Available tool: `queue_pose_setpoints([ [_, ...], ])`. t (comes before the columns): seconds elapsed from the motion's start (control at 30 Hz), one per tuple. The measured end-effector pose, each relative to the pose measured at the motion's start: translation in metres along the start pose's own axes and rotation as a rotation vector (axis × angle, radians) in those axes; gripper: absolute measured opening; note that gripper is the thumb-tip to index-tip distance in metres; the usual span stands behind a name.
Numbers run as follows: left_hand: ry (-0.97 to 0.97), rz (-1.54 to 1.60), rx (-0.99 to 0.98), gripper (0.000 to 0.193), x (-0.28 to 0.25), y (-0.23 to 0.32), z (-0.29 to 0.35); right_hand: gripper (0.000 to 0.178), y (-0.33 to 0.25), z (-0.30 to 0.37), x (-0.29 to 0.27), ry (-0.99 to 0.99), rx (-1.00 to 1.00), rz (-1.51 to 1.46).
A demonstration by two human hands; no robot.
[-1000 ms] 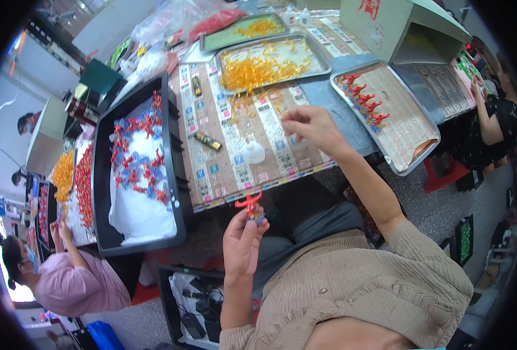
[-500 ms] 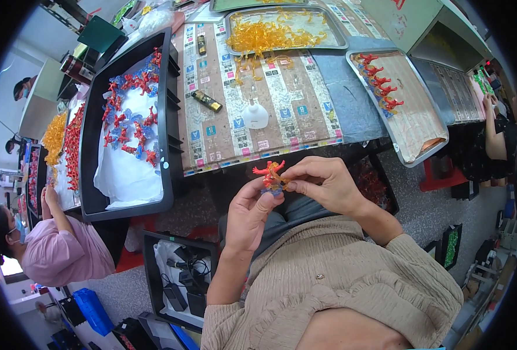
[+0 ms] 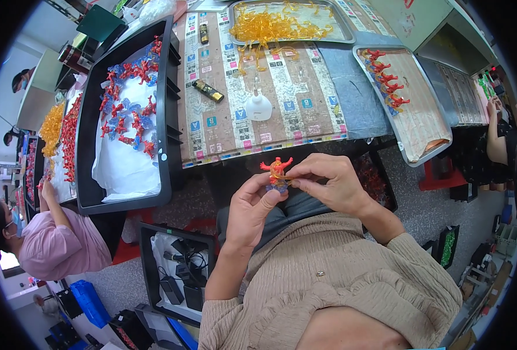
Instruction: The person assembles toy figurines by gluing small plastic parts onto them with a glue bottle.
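A small red figure (image 3: 278, 168) with a blue bottom is held up in front of the near edge of the counter (image 3: 235, 131). Its blue bottom is pinched by the left hand (image 3: 248, 211). A thin yellow piece (image 3: 286, 177) is pinched by the right hand (image 3: 335, 182) and is held against the figure's front. The two hands are kept close together.

Toward the near edge, a white bottle (image 3: 259, 109) is set, and a black tube (image 3: 208, 91) is laid to its left. Farther back, a tray (image 3: 352, 37) is piled with yellow strips (image 3: 270, 28). By the left edge, red and blue figures (image 3: 112, 111) are kept in a black bin (image 3: 166, 149). On the right, more figures (image 3: 388, 84) are lined up in another tray (image 3: 417, 131).
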State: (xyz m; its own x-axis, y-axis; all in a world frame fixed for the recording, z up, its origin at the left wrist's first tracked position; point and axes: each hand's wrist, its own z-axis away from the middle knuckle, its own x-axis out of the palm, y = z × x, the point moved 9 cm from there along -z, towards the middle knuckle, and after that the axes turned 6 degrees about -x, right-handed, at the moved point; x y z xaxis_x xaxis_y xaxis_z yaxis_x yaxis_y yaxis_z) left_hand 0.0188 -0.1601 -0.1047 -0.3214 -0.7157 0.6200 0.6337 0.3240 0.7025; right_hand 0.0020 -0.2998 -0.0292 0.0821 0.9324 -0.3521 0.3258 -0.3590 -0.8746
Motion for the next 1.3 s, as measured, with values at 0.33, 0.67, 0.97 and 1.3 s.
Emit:
queue_pose_setpoints([
  [0.33, -0.050, 0.063, -0.070, 0.037, 0.003, -0.008, -0.001, 0.016, 0.030, 0.001, 0.011, -0.097, 0.292, -0.386],
  [0.67, -0.043, 0.134, -0.093, 0.036, 0.006, -0.009, 0.000, 0.013, 0.018, -0.002, 0.006, -0.078, 0.191, -0.201],
  [0.97, -0.063, 0.112, -0.032, 0.039, 0.010, -0.004, 0.001, 0.016, -0.016, 0.002, -0.001, 0.088, -0.194, 0.068],
  [1.3, -0.058, 0.056, -0.036, 0.036, 0.011, -0.005, 0.003, 0.020, -0.024, 0.014, 0.002, 0.153, -0.370, 0.179],
])
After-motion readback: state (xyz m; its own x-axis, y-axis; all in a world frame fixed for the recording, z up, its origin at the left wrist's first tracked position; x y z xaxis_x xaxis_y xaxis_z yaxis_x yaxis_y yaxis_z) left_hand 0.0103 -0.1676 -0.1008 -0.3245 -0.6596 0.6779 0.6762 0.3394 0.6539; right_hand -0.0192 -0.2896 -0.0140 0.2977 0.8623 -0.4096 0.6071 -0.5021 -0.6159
